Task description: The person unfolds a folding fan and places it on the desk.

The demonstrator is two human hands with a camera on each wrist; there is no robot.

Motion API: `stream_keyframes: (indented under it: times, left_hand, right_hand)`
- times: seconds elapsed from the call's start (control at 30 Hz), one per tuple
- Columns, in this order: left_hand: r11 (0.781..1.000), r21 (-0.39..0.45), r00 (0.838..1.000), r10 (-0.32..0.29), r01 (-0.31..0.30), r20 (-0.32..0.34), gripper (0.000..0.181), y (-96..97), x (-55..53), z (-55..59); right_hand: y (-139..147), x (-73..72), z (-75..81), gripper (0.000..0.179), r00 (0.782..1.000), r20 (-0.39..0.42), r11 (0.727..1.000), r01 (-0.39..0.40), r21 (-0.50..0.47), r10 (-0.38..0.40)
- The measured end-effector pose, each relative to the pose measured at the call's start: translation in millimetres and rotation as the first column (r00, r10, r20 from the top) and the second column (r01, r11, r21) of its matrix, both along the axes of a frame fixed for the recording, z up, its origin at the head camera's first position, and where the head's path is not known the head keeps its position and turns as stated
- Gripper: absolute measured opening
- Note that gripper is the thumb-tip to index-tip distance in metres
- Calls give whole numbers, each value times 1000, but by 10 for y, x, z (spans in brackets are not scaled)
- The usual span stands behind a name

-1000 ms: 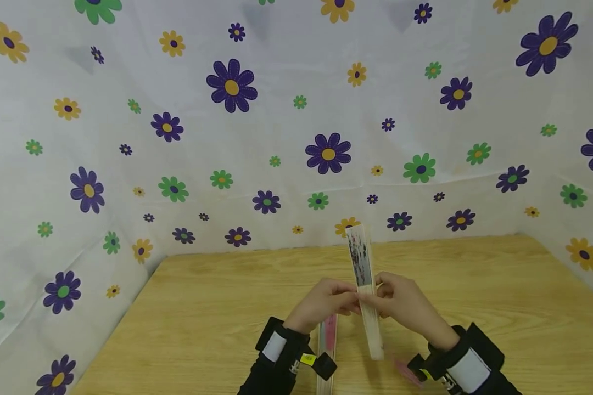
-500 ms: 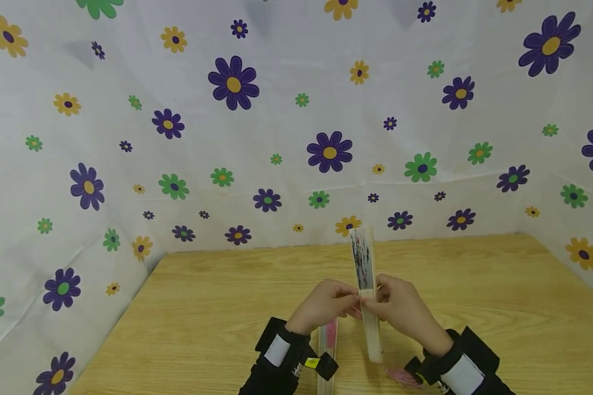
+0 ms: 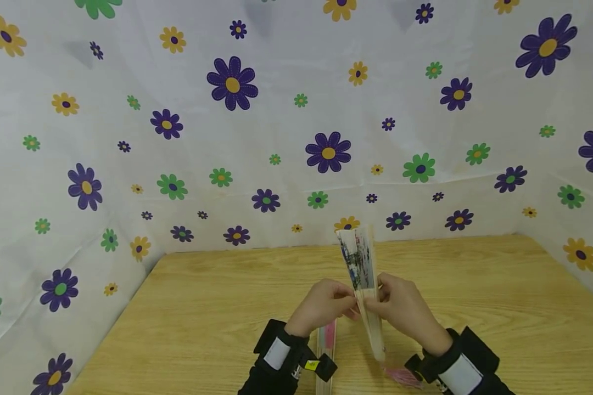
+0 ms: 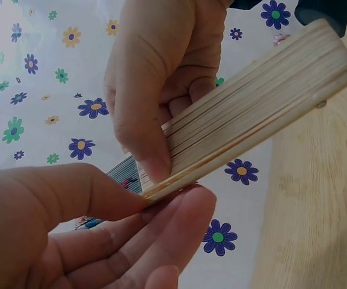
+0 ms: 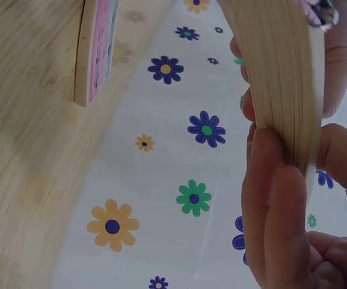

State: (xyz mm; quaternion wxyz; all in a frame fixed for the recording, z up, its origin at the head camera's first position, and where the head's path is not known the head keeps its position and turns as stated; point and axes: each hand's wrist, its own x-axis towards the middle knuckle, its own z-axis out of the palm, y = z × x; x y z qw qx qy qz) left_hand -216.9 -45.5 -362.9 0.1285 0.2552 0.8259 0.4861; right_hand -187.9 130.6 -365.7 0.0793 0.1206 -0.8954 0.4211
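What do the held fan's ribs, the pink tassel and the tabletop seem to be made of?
Fan ribs: likely bamboo or wood, pale and smooth-looking, with fine lengthwise lines.
Pink tassel: probably thread, judging by its loose strands; finish unclear.
Tabletop: wood or wood-look laminate, low-gloss, with yellowish grain; the look can't settle which.

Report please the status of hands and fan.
Left hand, right hand both pinching raised fan, slightly spread. Second fan, folded, lying on table. No obstruction visible.

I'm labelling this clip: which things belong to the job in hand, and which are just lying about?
In use:
painted fan, held by left hand and right hand
its pink tassel

Apparently idle:
second folded fan, on the table
flowered cloth behind
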Motion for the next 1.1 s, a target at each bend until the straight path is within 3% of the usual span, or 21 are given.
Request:
stream_keyframes:
  times: [0.23,0.77,1.1]
  left_hand:
    - [999,-10,999,33,-33,-7,23,-2,-4,-14]
    - [999,-26,999,29,-30,-31,23,-58,-14,26]
    - [999,2,1000,32,-32,0,23,-58,-9,39]
  right_hand:
    - [28,-9,27,13,999,-30,998,45,38,-44]
    - [95,-35,39,16,998,-4,996,62,60,-62]
    - [112,-28,60,16,997,6,994,82,65,-83]
